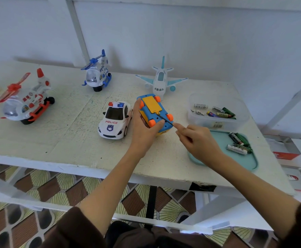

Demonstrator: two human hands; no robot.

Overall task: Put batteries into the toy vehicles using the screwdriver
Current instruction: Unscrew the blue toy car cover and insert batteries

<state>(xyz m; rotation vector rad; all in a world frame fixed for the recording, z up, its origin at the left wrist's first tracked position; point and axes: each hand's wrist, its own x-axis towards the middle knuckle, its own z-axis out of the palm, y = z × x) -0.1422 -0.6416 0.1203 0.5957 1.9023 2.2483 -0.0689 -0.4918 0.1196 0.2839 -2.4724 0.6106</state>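
Observation:
A blue toy car (161, 114) with orange wheels lies upside down on the white table (71, 133), its yellow battery cover (150, 104) facing up. My left hand (144, 129) grips this car from the left side. My right hand (198, 140) pinches a thin dark screwdriver (165, 119), whose tip touches the near end of the yellow cover. A clear plastic box (215, 123) at the right holds several batteries (219, 111). A teal tray (242, 161) in front of it carries a few more batteries (239, 144).
A white police car (114, 120) stands just left of my left hand. Behind are a blue helicopter (97, 72), a white airplane (161, 78) and, far left, a red helicopter (24, 99). A red and metal box (283, 149) sits off the table's right edge.

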